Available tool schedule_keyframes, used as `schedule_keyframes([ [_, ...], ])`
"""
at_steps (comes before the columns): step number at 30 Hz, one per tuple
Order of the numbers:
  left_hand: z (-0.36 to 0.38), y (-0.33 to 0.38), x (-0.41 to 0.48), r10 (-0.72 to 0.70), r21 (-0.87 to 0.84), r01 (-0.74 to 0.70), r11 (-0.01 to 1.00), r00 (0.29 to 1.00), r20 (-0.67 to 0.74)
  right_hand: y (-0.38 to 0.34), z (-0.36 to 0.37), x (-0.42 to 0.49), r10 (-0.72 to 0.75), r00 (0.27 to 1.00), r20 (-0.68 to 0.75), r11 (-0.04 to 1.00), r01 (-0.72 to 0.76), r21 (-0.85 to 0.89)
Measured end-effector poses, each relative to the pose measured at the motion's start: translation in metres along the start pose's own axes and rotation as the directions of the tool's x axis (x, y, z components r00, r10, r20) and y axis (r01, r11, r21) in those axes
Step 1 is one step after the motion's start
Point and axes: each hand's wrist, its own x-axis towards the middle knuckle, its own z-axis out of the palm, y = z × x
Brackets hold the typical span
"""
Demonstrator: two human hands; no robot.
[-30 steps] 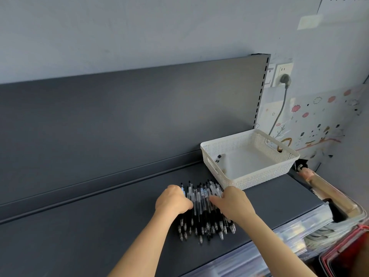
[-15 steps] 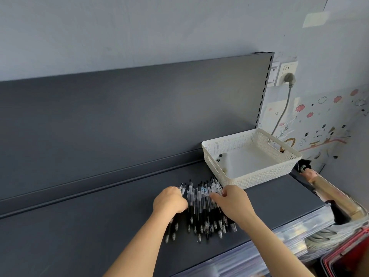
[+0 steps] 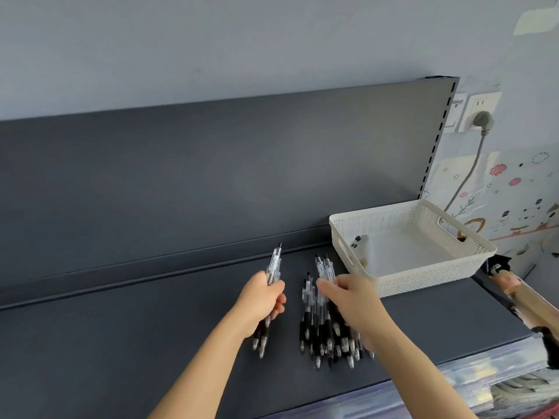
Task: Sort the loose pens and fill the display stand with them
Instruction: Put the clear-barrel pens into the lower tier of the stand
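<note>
On the dark shelf (image 3: pixel 121 343), the left hand (image 3: pixel 261 300) grips a small bunch of pens (image 3: pixel 273 267) while the right hand (image 3: pixel 352 300), fingertips hidden, clutches more atop the pen pile (image 3: pixel 320 331) beside a white basket (image 3: pixel 423 273) holding indistinct dark bits (image 3: pixel 355 241).

The left hand (image 3: pixel 262 297) grips a small bunch of pens (image 3: pixel 274 266) over the dark shelf (image 3: pixel 121 343), their clear upper ends sticking out past the fingers toward the back panel (image 3: pixel 211 176). Just to its right, the right hand (image 3: pixel 355 300) rests on the pile of pens (image 3: pixel 316 331) lying side by side on the shelf, fingers curled over the upper ones, though whether they grip any is hard to tell. A white perforated basket (image 3: pixel 423 279) stands just beside the pile, a few small black bits (image 3: pixel 356 241) in its near-left corner.
</note>
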Motion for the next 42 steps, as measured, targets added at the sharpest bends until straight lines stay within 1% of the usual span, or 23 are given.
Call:
schedule_keyframes([
  [2,-0.012,0.0,-0.013,-0.002,-0.101,0.003,0.995,1.0,0.007,-0.006,0.01,-0.001,-0.017,0.999,0.037,0.999,0.016,0.028],
  [4,-0.027,-0.005,-0.026,0.006,-0.131,-0.007,0.991,1.0,-0.006,-0.013,0.023,-0.005,-0.034,0.997,0.073,0.999,0.031,0.042],
  [12,-0.118,-0.041,-0.084,0.063,-0.104,-0.086,0.991,0.976,-0.208,-0.061,0.11,-0.037,-0.112,0.97,0.215,0.994,0.107,0.033],
  [17,-0.204,-0.082,-0.14,0.074,-0.168,-0.133,0.977,0.945,-0.318,-0.109,0.192,-0.082,-0.185,0.932,0.311,0.983,0.177,0.052],
  [23,-0.325,-0.151,-0.226,0.032,-0.265,-0.156,0.951,0.907,-0.421,-0.162,0.323,-0.154,-0.219,0.865,0.452,0.976,0.191,0.108],
  [26,-0.381,-0.187,-0.266,-0.019,-0.366,-0.182,0.913,0.875,-0.484,-0.184,0.388,-0.192,-0.248,0.823,0.511,0.969,0.208,0.135],
  [29,-0.425,-0.216,-0.303,-0.105,-0.478,-0.198,0.856,0.838,-0.535,-0.202,0.443,-0.225,-0.267,0.777,0.57,0.964,0.223,0.147],
  [31,-0.451,-0.233,-0.327,-0.139,-0.51,-0.205,0.835,0.819,-0.557,-0.214,0.476,-0.246,-0.276,0.74,0.613,0.961,0.231,0.154],
  [33,-0.474,-0.248,-0.348,-0.157,-0.52,-0.219,0.826,0.795,-0.585,-0.226,0.507,-0.264,-0.288,0.71,0.643,0.957,0.244,0.159],
  [37,-0.516,-0.271,-0.373,-0.202,-0.514,-0.247,0.822,0.716,-0.668,-0.249,0.562,-0.286,-0.31,0.66,0.684,0.949,0.259,0.18],
  [40,-0.55,-0.285,-0.384,-0.192,-0.439,-0.216,0.872,0.674,-0.713,-0.264,0.6,-0.294,-0.328,0.643,0.692,0.94,0.292,0.175],
  [42,-0.575,-0.293,-0.385,-0.177,-0.381,-0.188,0.905,0.648,-0.74,-0.274,0.625,-0.297,-0.378,0.636,0.672,0.915,0.369,0.165],
])
